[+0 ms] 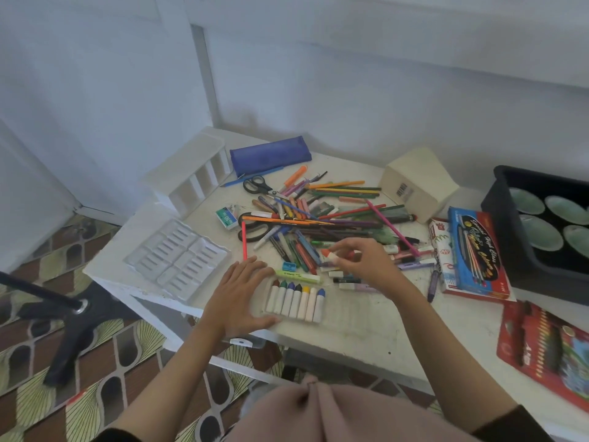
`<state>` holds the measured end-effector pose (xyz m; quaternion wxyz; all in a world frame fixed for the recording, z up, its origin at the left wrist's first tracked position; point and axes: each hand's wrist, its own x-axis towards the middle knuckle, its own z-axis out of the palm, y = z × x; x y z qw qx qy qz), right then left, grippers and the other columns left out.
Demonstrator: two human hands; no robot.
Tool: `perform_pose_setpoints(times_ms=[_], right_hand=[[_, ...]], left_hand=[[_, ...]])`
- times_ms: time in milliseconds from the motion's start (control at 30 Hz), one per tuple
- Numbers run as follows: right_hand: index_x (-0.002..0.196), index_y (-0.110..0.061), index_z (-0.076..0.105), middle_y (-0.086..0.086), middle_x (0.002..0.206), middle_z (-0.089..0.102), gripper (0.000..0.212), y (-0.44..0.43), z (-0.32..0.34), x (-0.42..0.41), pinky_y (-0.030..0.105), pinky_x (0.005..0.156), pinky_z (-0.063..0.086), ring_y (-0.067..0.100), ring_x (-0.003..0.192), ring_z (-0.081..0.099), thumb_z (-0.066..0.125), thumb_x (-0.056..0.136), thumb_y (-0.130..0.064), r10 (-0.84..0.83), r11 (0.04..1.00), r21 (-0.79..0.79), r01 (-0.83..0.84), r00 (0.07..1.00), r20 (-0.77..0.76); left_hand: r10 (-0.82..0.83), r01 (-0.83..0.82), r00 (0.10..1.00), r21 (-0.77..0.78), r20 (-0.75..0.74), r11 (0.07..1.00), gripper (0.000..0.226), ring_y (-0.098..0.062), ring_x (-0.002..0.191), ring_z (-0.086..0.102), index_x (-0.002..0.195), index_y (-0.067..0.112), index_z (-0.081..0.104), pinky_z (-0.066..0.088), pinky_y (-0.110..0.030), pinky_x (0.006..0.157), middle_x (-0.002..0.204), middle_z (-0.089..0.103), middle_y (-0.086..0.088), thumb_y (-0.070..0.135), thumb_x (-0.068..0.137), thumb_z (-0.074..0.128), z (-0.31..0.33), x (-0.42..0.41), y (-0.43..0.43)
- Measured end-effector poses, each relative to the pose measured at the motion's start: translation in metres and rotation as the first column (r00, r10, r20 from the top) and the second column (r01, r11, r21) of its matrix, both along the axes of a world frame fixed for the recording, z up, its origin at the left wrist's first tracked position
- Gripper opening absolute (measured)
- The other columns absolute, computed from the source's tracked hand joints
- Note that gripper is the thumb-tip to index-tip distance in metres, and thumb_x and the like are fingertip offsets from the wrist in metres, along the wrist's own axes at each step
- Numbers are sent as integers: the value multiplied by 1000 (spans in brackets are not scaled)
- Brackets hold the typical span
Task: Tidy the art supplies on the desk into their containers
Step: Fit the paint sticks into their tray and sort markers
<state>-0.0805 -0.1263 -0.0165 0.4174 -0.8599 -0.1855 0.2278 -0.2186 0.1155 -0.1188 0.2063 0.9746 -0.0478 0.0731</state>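
A row of several white-wrapped crayons [298,299] with coloured tips lies near the desk's front edge. My left hand [242,298] rests flat beside them with straight fingers, its thumb along their lower end. My right hand [360,261] pinches an orange-tipped crayon [330,255] just above the row. Behind lies a heap of pencils and markers [322,215] with scissors [256,185]. A clear plastic crayon tray [177,255] sits at the left, empty.
A white compartment organiser [194,173] and a blue pencil case [271,154] stand at the back left. A cream box [414,183], blue brush box [475,253], red pencil pack [548,349] and black bin [516,250] of plates fill the right. A black tripod [67,320] stands left.
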Motion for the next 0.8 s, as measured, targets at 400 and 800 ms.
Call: perform_pose_setpoints(times_ms=[400, 800], right_hand=[[90, -6, 71, 6, 79, 71, 8, -9, -2, -17, 17, 61, 55, 10, 63, 68, 68, 83, -8, 82, 952, -289, -102, 994, -78], [81, -10, 66, 11, 79, 67, 13, -10, 3, -29, 25, 64, 58, 13, 63, 70, 77, 75, -12, 260, 932, -212, -293, 950, -170]], left_hand=[[-6, 6, 1000, -9, 19, 1000, 84, -18, 140, 24, 135, 28, 39, 18, -44, 116, 142, 40, 3, 80, 70, 49, -1, 1, 0], [-11, 12, 1000, -25, 13, 1000, 84, -18, 139, 25, 135, 27, 40, 22, -47, 114, 141, 40, 3, 80, 70, 49, -2, 2, 1]])
